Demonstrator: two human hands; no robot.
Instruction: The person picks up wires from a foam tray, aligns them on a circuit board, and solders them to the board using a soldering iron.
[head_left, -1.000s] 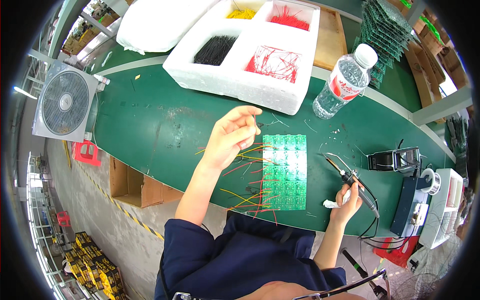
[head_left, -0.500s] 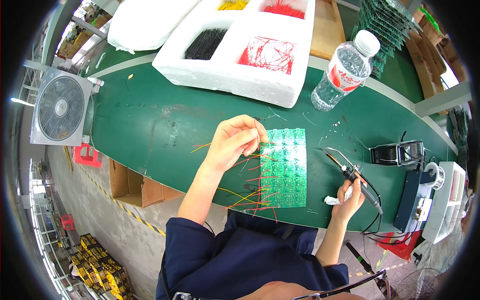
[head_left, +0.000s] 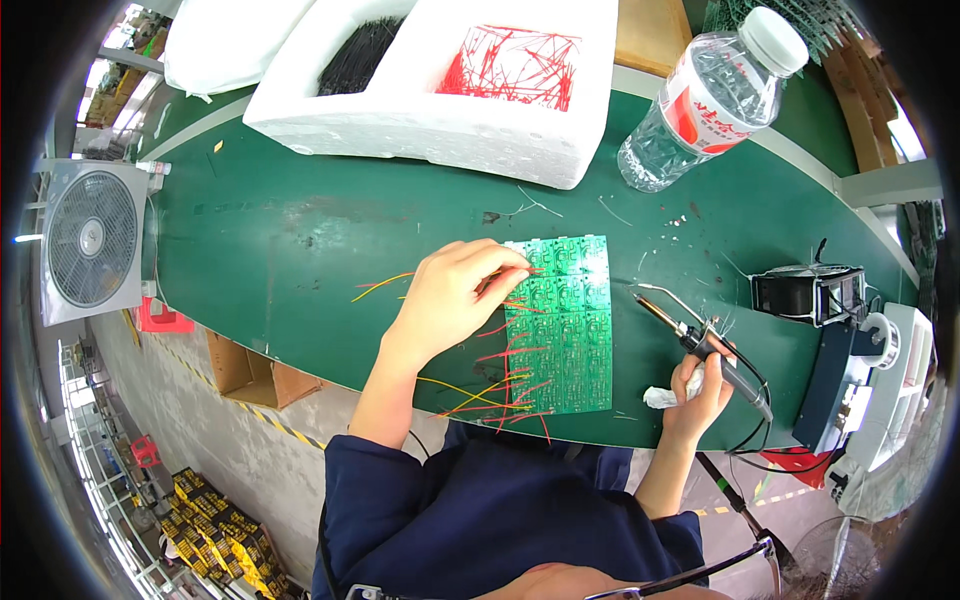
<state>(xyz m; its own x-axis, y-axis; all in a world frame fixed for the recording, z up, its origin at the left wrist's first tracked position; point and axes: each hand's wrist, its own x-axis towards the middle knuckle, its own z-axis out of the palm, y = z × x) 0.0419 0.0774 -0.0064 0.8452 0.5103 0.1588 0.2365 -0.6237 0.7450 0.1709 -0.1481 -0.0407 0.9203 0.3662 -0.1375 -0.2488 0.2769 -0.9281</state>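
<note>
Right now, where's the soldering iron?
In the head view, the soldering iron is right of centre, in the right hand, tip just right of the circuit board.

Red lettering is carried on the white-and-red label (head_left: pixel 712 118) wrapped around a clear plastic bottle (head_left: pixel 698 98) on the green table (head_left: pixel 250 250). Markings in yellow and black are borne by stacked packages (head_left: pixel 215 540) on the floor (head_left: pixel 285 475), too small to be read. Fine print-like marks are seen on the green circuit board (head_left: pixel 575 345); whether letters are included cannot be told.
</note>
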